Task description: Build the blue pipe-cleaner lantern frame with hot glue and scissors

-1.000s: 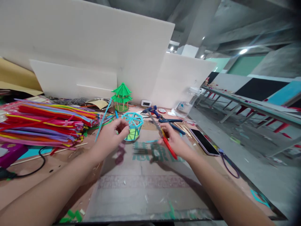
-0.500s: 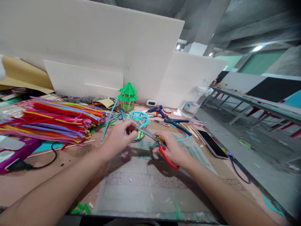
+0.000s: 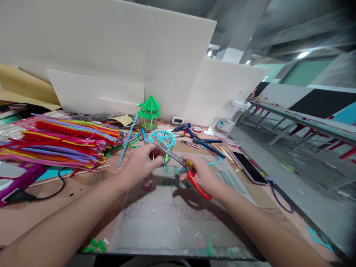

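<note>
The turquoise pipe-cleaner frame (image 3: 161, 138), a small domed lantern shape, sits low over the middle of the table (image 3: 41, 211), just beyond a grey cutting mat (image 3: 172, 218). The left hand (image 3: 141, 163) has its grip closed on the frame's near lower edge, fingers pinched together around the wire. The right hand (image 3: 200, 176) has its grip closed around the red handles of a pair of scissors (image 3: 183, 167), whose metal blades point up and left to meet the frame right by the left fingertips. Whether the blades stand apart or together cannot be told. A green model pavilion (image 3: 150, 111) stands behind the frame. A heap of coloured pipe cleaners (image 3: 55, 142) lies to the left, and a blue glue gun (image 3: 184, 129), dark pliers (image 3: 207, 144) and a phone (image 3: 249, 167) lie to the right.
</note>
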`<move>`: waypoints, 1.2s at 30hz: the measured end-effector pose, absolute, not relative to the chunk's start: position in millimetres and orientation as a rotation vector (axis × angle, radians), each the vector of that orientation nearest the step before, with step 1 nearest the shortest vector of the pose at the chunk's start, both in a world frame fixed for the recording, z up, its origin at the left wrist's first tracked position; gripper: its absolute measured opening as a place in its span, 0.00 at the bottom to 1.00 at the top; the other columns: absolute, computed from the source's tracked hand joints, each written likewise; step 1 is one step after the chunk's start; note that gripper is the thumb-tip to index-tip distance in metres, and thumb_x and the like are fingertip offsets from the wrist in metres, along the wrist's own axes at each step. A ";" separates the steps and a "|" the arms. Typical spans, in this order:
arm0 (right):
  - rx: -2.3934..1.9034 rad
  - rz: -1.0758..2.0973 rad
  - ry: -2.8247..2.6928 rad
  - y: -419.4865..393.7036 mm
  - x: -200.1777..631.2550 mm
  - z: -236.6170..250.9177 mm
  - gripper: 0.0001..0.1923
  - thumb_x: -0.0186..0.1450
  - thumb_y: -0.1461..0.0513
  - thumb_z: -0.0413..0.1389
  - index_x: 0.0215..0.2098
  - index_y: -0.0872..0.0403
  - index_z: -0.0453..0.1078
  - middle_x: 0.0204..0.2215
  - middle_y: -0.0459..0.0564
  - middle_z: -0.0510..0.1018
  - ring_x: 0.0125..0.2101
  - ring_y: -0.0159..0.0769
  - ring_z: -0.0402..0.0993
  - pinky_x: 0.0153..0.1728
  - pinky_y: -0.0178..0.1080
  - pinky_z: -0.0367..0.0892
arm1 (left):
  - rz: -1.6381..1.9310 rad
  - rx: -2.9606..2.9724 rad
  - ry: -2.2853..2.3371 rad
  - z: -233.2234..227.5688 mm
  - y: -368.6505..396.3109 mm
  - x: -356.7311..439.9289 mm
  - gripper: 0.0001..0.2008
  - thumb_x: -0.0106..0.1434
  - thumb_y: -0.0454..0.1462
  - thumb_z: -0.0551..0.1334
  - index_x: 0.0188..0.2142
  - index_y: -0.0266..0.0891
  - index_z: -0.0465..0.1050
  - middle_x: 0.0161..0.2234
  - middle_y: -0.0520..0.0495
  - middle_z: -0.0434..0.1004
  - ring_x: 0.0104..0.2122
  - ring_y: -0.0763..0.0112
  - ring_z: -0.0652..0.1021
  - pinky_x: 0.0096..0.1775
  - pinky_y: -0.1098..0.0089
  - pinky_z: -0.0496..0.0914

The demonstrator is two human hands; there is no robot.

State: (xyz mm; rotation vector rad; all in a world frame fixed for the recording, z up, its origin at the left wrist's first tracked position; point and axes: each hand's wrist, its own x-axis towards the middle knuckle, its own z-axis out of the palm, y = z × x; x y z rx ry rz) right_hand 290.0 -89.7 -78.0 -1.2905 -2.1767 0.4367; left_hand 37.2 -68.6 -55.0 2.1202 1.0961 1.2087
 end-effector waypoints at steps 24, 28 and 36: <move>-1.960 0.035 -2.111 -38.1 359.1 -103.8 0.28 0.71 0.58 0.56 0.67 0.58 0.64 0.55 0.67 0.76 0.52 0.54 0.78 0.50 0.47 0.71 | 1.390 2.037 1.218 -54.5 -44.6 16.3 0.13 0.68 0.44 0.62 0.43 0.41 0.83 0.45 0.45 0.85 0.46 0.60 0.81 0.51 0.64 0.73; -1.977 -0.008 -2.108 -33.0 363.0 -108.1 0.29 0.70 0.61 0.57 0.69 0.56 0.64 0.54 0.64 0.76 0.54 0.51 0.76 0.52 0.45 0.69 | 1.386 2.053 1.198 -52.7 -52.4 20.5 0.11 0.68 0.45 0.64 0.38 0.42 0.82 0.39 0.49 0.85 0.40 0.64 0.81 0.47 0.67 0.72; -1.778 -0.057 -2.095 -29.0 350.0 -90.9 0.14 0.73 0.65 0.53 0.49 0.59 0.80 0.50 0.64 0.78 0.52 0.51 0.74 0.56 0.48 0.67 | 1.333 2.163 1.140 -54.5 -56.8 22.1 0.13 0.69 0.47 0.63 0.35 0.41 0.79 0.34 0.50 0.81 0.35 0.66 0.79 0.40 0.67 0.68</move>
